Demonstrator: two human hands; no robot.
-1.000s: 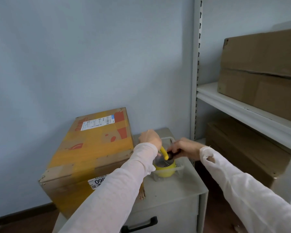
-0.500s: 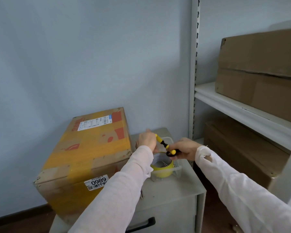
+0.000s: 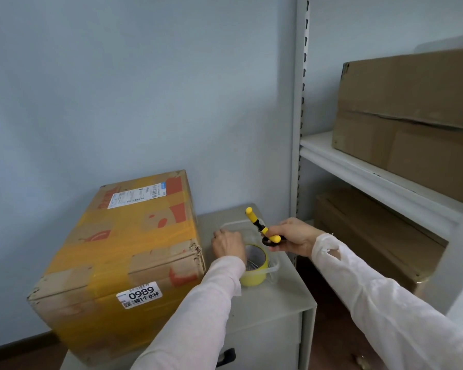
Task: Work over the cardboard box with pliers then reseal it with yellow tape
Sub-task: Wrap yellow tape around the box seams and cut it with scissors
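A cardboard box (image 3: 123, 252) wrapped in yellow tape, with a shipping label and a "0989" sticker, sits on the left of a grey cabinet (image 3: 273, 297). Right of it stands a clear plastic container (image 3: 274, 268) holding a roll of yellow tape (image 3: 254, 276). My right hand (image 3: 292, 237) grips yellow-and-black pliers (image 3: 259, 227) above the container, one yellow handle pointing up and left. My left hand (image 3: 229, 245) rests at the container's left rim with its fingers curled; what they touch is hidden.
A metal shelf unit (image 3: 380, 180) stands at the right with a large cardboard box (image 3: 412, 116) on its shelf and another box (image 3: 366, 231) below. A blue-grey wall is behind. The cabinet has a black drawer handle (image 3: 226, 357).
My right hand has lifted the pliers out of the container and drawn them right. My left hand has stayed by the container's left rim.
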